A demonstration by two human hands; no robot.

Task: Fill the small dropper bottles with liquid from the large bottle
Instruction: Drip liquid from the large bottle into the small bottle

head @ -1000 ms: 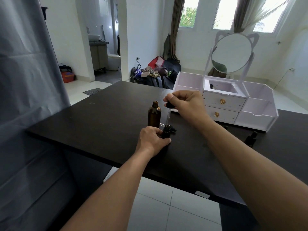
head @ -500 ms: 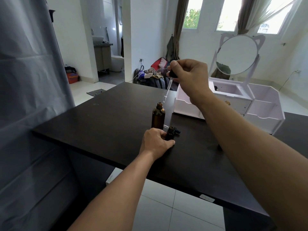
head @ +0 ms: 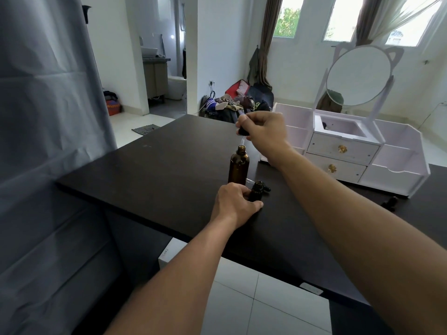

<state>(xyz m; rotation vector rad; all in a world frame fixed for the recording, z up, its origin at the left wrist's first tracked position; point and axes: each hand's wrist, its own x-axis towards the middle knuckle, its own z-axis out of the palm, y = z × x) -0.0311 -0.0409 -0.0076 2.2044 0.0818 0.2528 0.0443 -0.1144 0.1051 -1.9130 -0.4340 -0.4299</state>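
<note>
A tall amber bottle [head: 238, 167] stands open on the black table [head: 154, 175]. My right hand [head: 263, 131] pinches the black bulb of a dropper [head: 242, 135] just above it, and the glass tube reaches down into the bottle's neck. In front of the large bottle my left hand [head: 235, 204] grips a small dark dropper bottle [head: 256, 191], upright with its mouth open. A second dropper lies on the table right behind that small bottle. Another small dark bottle [head: 389, 203] lies far right on the table.
A white vanity organiser [head: 396, 163] with drawers and a round mirror [head: 359, 76] stands at the back right of the table. A grey curtain [head: 48, 141] hangs along the left. The table's near edge runs diagonally over white floor tiles.
My right hand has come down from its raised position and lowered the dropper's tube into the neck of the large bottle. My left hand has stayed on the small bottle.
</note>
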